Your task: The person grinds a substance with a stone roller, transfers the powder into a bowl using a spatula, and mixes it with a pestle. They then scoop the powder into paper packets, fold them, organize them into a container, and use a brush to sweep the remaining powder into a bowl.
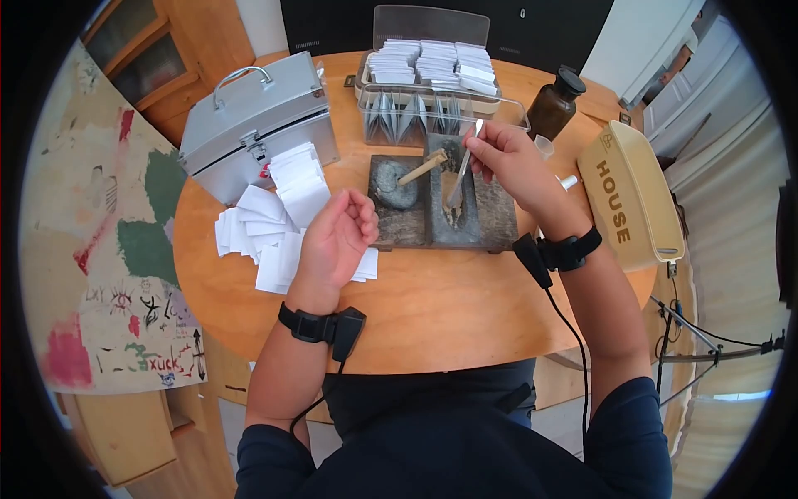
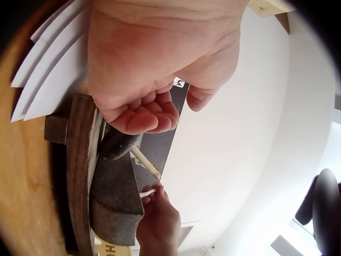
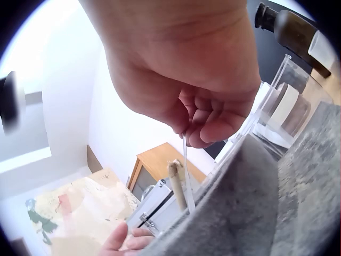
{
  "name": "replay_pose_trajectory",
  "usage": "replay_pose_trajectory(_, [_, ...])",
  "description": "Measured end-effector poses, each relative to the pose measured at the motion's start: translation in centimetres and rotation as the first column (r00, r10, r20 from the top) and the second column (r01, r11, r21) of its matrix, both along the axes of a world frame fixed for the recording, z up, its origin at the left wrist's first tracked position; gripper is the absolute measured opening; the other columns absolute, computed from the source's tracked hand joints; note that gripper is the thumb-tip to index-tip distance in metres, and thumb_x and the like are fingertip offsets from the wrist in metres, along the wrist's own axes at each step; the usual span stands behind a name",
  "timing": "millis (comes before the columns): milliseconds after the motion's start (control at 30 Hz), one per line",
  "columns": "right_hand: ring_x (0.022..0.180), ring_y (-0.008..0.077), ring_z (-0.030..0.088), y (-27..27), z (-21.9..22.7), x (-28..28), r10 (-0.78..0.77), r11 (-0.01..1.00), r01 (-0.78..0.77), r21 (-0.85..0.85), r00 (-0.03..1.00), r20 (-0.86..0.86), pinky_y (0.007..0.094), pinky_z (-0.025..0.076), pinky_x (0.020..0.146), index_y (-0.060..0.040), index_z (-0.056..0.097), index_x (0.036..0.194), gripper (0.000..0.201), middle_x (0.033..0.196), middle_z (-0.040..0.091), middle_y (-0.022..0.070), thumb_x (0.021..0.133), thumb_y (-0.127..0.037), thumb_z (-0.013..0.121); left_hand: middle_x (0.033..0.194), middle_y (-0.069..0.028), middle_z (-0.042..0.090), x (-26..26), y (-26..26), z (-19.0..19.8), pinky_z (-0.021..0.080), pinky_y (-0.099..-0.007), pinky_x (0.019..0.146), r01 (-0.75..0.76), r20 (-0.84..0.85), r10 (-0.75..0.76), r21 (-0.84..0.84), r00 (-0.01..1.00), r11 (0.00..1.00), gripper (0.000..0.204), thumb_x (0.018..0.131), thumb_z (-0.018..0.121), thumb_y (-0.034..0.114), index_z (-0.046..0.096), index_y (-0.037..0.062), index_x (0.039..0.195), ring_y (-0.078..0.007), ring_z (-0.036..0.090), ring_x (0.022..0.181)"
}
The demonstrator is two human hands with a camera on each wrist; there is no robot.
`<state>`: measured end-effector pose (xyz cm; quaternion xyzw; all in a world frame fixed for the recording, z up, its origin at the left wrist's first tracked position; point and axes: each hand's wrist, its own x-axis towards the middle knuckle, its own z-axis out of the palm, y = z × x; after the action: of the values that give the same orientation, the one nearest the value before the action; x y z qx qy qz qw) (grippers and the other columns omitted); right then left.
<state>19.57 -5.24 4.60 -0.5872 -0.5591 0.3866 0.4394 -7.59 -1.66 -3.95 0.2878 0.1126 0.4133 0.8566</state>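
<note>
Between thumb and fingertips my right hand (image 1: 509, 158) pinches a slim pale spatula-like stick (image 1: 462, 176). Its wider lower end reaches into a grey stone trough (image 1: 439, 229), where some brownish matter lies. In the right wrist view the stick (image 3: 187, 170) slants down behind the trough's stone edge (image 3: 240, 181). My left hand (image 1: 339, 237) hangs with loosely curled fingers and holds nothing, palm side showing, just left of the trough's wooden base (image 1: 403, 229). Near it is a round grey stone (image 1: 394, 185) with a wooden handle (image 1: 422, 168) lying across toward the trough.
White paper packets (image 1: 270, 220) are piled beside a silver metal case (image 1: 249, 133) at left. Behind the trough stands a clear box (image 1: 490, 106) holding rows of packets. At right are a brown bottle (image 1: 552, 108), a small clear cup (image 1: 544, 146) and a cream HOUSE bin (image 1: 623, 195).
</note>
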Motion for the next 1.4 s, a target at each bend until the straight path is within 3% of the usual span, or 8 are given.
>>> replay_pose_trajectory(167, [0.067,0.0034,0.053,0.0,0.6,-0.3,-0.080,0.997,0.080,-0.014,0.997,0.002,0.0199,0.043,0.057,-0.0054,0.063,0.094,0.014,0.074,0.058,-0.0033,0.099,-0.017,0.058,0.084,-0.0047,0.051,0.0,0.0,0.1,0.040,-0.0282,0.067,-0.003,0.005,0.003,-0.006,1.000,1.000,0.022,0.103,0.046,0.027,0.054,0.0065,0.098,-0.0166,0.047,0.075])
replay_pose_trajectory(300, [0.069,0.0045,0.056,0.5,0.4,0.3,-0.184,0.964,0.190,0.184,0.982,-0.050,0.0206,0.044,0.059,-0.0024,0.067,0.095,0.016,0.075,0.062,-0.0014,0.097,-0.017,0.061,0.084,-0.0049,0.051,0.0,-0.1,0.1,0.040,-0.0282,0.067,0.001,0.001,-0.001,-0.007,1.000,1.000,0.022,0.103,0.046,0.027,0.053,0.0063,0.098,-0.0166,0.047,0.075])
replay_pose_trajectory(500, [0.072,0.0082,0.060,-0.7,-0.1,0.1,-0.179,0.954,0.140,0.264,0.975,0.129,0.0241,0.048,0.065,-0.0005,0.069,0.097,0.012,0.082,0.067,0.0018,0.093,-0.011,0.064,0.085,-0.0049,0.051,-0.1,-0.1,0.1,0.040,-0.0281,0.067,0.011,0.008,-0.011,-0.004,1.000,1.000,0.023,0.103,0.046,0.027,0.054,0.0063,0.098,-0.0164,0.047,0.075])
replay_pose_trajectory(567, [0.071,0.0111,0.060,-1.2,-0.4,0.4,-0.148,0.929,0.018,0.369,0.933,0.328,0.0259,0.049,0.065,-0.0007,0.069,0.098,0.011,0.082,0.068,0.0044,0.092,-0.008,0.065,0.085,-0.0049,0.051,-0.1,0.0,0.1,0.040,-0.0282,0.067,0.013,0.007,-0.013,-0.001,1.000,1.000,0.023,0.103,0.047,0.027,0.054,0.0064,0.099,-0.0164,0.047,0.075])
replay_pose_trajectory(767, [0.070,0.0128,0.059,-2.0,0.0,-0.1,-0.173,0.902,-0.003,0.432,0.913,0.369,0.0267,0.048,0.065,-0.0001,0.069,0.096,0.010,0.081,0.068,0.0062,0.092,-0.007,0.064,0.085,-0.0049,0.052,-0.1,0.2,-0.3,0.040,-0.0284,0.068,0.017,0.021,-0.017,-0.003,1.000,1.000,0.023,0.103,0.047,0.028,0.054,0.0061,0.099,-0.0164,0.048,0.076])
replay_pose_trajectory(967, [0.068,0.0098,0.055,-2.1,0.8,-0.2,-0.128,0.967,0.094,0.237,0.983,0.134,0.0250,0.046,0.063,0.0012,0.065,0.099,0.014,0.075,0.063,0.0050,0.095,-0.012,0.061,0.084,-0.0048,0.051,0.0,-0.1,0.0,0.040,-0.0284,0.067,0.008,0.004,-0.008,-0.005,1.000,1.000,0.022,0.103,0.047,0.027,0.054,0.0064,0.098,-0.0164,0.047,0.075])
replay_pose_trajectory(1100, [0.068,0.0083,0.054,-1.6,0.4,0.4,-0.152,0.959,0.113,0.258,0.978,0.139,0.0247,0.044,0.062,0.0012,0.063,0.100,0.016,0.075,0.061,0.0042,0.096,-0.014,0.059,0.084,-0.0048,0.051,0.0,0.1,-0.1,0.040,-0.0284,0.067,0.013,0.009,-0.013,0.003,1.000,1.000,0.023,0.103,0.047,0.028,0.054,0.0065,0.098,-0.0164,0.047,0.075])
replay_pose_trajectory(1400, [0.072,0.0308,0.062,-1.9,0.2,0.7,-0.210,0.782,-0.216,0.584,0.792,0.574,0.0380,0.050,0.065,0.0001,0.065,0.098,0.010,0.080,0.065,0.0141,0.090,-0.005,0.061,0.084,-0.0047,0.051,0.0,0.0,0.0,0.040,-0.0280,0.067,0.012,0.014,-0.012,0.003,1.000,1.000,0.023,0.103,0.046,0.028,0.053,0.0065,0.099,-0.0163,0.047,0.075])
